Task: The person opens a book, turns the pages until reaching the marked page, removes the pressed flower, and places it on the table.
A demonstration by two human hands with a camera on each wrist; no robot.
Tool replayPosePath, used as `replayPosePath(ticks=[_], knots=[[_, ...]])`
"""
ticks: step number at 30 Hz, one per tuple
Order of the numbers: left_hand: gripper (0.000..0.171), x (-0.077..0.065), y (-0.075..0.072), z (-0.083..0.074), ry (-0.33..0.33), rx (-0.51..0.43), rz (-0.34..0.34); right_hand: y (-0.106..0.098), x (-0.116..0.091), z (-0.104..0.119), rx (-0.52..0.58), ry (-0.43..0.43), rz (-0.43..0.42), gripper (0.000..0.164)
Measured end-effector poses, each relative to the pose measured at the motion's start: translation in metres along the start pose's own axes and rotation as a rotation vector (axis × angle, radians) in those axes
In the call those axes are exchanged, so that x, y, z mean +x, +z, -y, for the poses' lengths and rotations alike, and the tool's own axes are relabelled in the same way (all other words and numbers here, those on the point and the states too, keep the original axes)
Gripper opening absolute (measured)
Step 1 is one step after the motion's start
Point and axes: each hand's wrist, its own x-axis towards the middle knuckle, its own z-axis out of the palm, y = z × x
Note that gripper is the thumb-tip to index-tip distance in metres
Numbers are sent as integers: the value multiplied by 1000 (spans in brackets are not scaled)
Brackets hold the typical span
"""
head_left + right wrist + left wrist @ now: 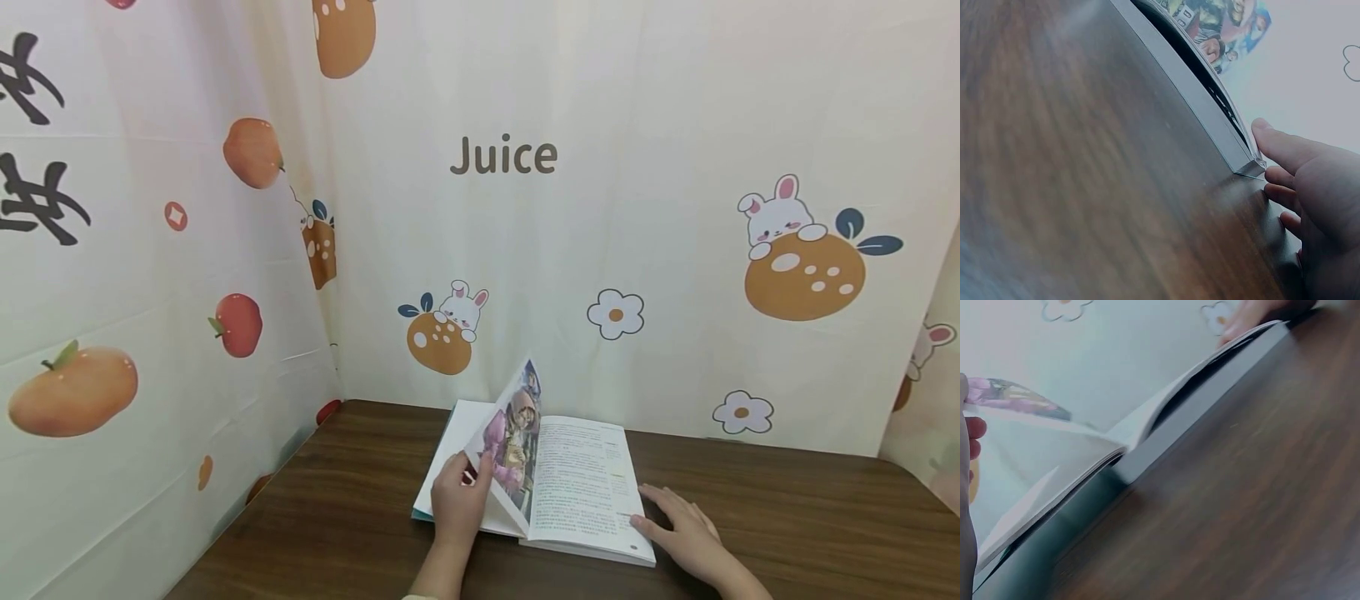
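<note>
A dark brown wood-grain bench (337, 500) stands against a pale cream fabric curtain (645, 200) printed with white rabbits hugging orange fruit, outlined flowers and the word "Juice," while a second pale fabric curtain (150, 283) on the left bears oranges, red fruit and bold black characters. Near the middle of the bench's front, in the head view, a thick open book (581, 483) with white pages and a teal cover edge (422, 516) lies face up. Its spine, the long axis of each page, runs away from the person toward the rear curtain, feet of the pages toward the person; the spread sits slightly askew, its right side nearer. The left hand (459, 500) pinches a raised page (516, 437) between thumb and fingers, the leaf standing up from the spine and leaning left, its colour illustration of a pink-clad figure turned rightward. The right hand (688, 532) rests at the book's right edge, fingers extended and slightly spread, thumb touching the page's margin.
</note>
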Motion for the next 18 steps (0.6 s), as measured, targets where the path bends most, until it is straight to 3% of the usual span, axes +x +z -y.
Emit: replayPosePath(ticks=[3, 6, 11, 15, 18], knots=[[29, 5, -6, 7, 1, -12, -23, -1, -1, 1, 13, 0, 6, 68], [24, 9, -13, 16, 11, -29, -24, -1, -1, 1, 14, -1, 9, 68], [11, 15, -28, 31, -27, -57, 52, -2, -1, 2, 9, -5, 7, 67], [12, 21, -48, 42, -273, -113, 277, -2, -1, 1, 8, -5, 5, 68], [15, 25, -62, 52, -443, -101, 467, -2, -1, 1, 11, -5, 5, 68]])
